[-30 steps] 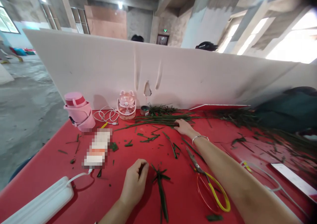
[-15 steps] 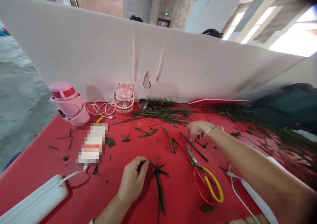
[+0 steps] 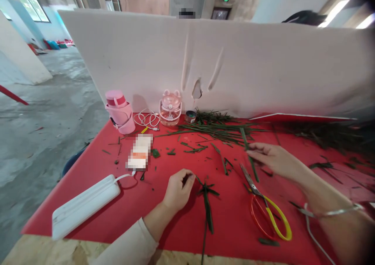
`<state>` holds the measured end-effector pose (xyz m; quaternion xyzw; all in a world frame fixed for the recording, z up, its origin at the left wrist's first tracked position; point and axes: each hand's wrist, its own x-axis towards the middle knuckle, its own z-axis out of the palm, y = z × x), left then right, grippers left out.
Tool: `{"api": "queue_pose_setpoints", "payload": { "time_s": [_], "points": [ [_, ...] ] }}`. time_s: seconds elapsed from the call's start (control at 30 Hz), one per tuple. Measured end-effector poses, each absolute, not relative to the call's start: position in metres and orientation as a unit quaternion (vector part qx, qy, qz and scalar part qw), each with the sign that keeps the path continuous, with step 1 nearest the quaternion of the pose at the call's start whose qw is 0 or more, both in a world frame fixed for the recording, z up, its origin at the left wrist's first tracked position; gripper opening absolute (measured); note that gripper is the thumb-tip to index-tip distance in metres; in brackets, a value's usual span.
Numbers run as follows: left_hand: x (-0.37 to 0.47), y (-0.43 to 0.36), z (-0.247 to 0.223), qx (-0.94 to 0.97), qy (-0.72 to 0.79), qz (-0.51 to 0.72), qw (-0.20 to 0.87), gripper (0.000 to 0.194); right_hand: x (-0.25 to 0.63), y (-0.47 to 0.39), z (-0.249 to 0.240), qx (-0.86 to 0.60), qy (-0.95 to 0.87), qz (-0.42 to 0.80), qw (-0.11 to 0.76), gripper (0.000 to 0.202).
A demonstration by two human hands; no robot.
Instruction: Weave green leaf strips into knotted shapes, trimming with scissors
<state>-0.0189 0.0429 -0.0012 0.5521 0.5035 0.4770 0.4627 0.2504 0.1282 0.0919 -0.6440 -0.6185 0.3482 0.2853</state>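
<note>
My left hand is closed, with thumb and forefinger pinched at the tip of one thin arm of a knotted green leaf figure. Several short arms stick out from the figure's top, and a long folded body and thin stem hang toward the table's front. Over the right part of the table, my right hand pinches a flat green leaf strip between thumb and fingers. Scissors with one red and one yellow handle lie below that hand, blades slightly apart.
Leaf stalks and scraps cover the red tabletop. At the back stand a pink flask, a clear pink bottle and a small tin, before a white panel. A blurred-out phone connects to a white power bank.
My right hand has picked up a leaf strip from beside the scissors and raised it. The view has swung left, so things appear further right. My left hand stays by the leaf figure.
</note>
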Motion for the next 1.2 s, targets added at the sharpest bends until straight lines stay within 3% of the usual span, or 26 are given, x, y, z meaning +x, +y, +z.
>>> {"api": "queue_pose_setpoints", "payload": {
  "time_s": [0.07,0.13,0.27,0.47,0.57,0.77,0.83,1.03,1.1,1.2],
  "points": [
    [-0.019,0.044,-0.002,0.507,0.487,0.497,0.508,0.027,0.209,0.095,0.092,-0.586,-0.59,0.488,0.265,0.026],
    [-0.02,0.044,0.0,0.459,0.451,0.504,0.575,0.032,0.169,0.066,0.082,-0.537,-0.588,0.551,0.249,0.024],
    [-0.023,0.04,0.011,0.421,0.396,0.499,0.646,0.028,0.122,0.037,0.051,-0.489,-0.538,0.634,0.264,0.024],
    [-0.022,0.034,0.02,0.396,0.397,0.467,0.684,0.029,0.129,0.028,0.035,-0.419,-0.437,0.714,0.351,0.027],
    [-0.018,0.033,0.025,0.42,0.406,0.447,0.678,0.029,0.137,0.024,0.039,-0.424,-0.428,0.711,0.361,0.029],
    [-0.008,0.024,0.045,0.563,0.485,0.454,0.491,0.027,0.138,0.016,0.048,-0.492,-0.522,0.592,0.368,0.025],
    [-0.007,0.021,0.046,0.559,0.486,0.45,0.5,0.027,0.139,0.015,0.049,-0.493,-0.52,0.598,0.358,0.026],
    [-0.008,0.016,0.036,0.433,0.4,0.429,0.684,0.025,0.14,0.011,0.048,-0.427,-0.472,0.684,0.357,0.026],
    [-0.008,0.015,0.034,0.421,0.389,0.443,0.689,0.025,0.139,0.007,0.047,-0.441,-0.507,0.63,0.389,0.024],
    [-0.014,0.012,0.035,0.458,0.452,0.459,0.613,0.028,0.15,0.0,0.041,-0.514,-0.512,0.533,0.436,0.022]
  ]
}}
